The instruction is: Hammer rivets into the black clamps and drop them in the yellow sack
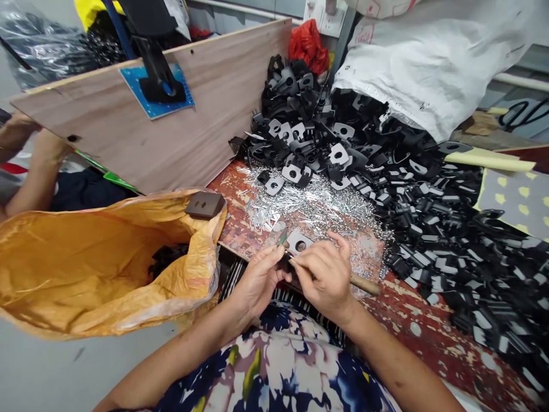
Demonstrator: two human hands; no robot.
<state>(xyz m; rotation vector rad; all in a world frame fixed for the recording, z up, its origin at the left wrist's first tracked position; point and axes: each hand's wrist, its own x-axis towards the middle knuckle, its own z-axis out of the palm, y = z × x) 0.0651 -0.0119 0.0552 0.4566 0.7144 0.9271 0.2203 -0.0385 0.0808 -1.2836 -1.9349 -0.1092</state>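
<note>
At the table's front edge, my left hand (261,274) is closed on a small black plastic part (285,262), mostly covered by the fingers. A small green piece (282,237) shows at the left thumb tip. My right hand (323,272) pinches at the same part with thumb and index finger; whatever lies in that pinch is too small to make out. Just beyond the fingertips is a grey-faced black plastic part (299,242) with a round hole. A wooden handle (364,284) sticks out beside my right wrist. Loose metal pins (309,200) are heaped behind both hands.
Black plastic parts (295,137) are piled at the back, and smaller black pieces (433,229) spread to the right. An open orange sack (86,274) stands left, a brown block (205,205) on its rim. A wooden board (206,103) separates me from another person's arms (38,166).
</note>
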